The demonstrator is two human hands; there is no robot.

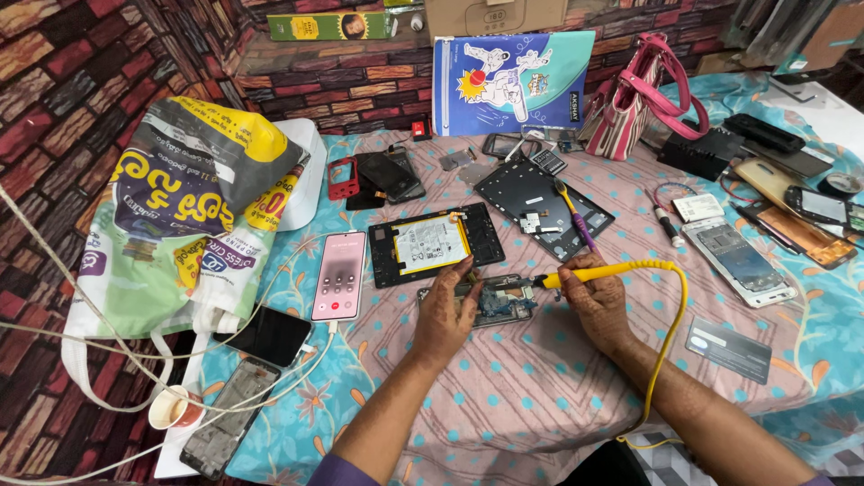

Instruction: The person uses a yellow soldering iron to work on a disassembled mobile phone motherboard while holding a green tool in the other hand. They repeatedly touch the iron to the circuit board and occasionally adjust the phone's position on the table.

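An opened phone with a bare blue circuit board (pixel 497 301) lies on the patterned cloth in front of me. My left hand (pixel 444 313) rests on its left end, fingers pressed on the frame. My right hand (pixel 595 299) grips a yellow soldering iron (pixel 576 274), its tip pointing left onto the board's right edge. The iron's yellow cord (pixel 670 333) loops down past my right forearm.
An open tablet with a white battery (pixel 432 243) and a second black tablet shell (pixel 542 209) with a purple-handled tool lie beyond. A lit pink-screened phone (pixel 339 274) sits left, a printed bag (pixel 193 211) far left. More phones (pixel 740 261), a dark card (pixel 727 349) right.
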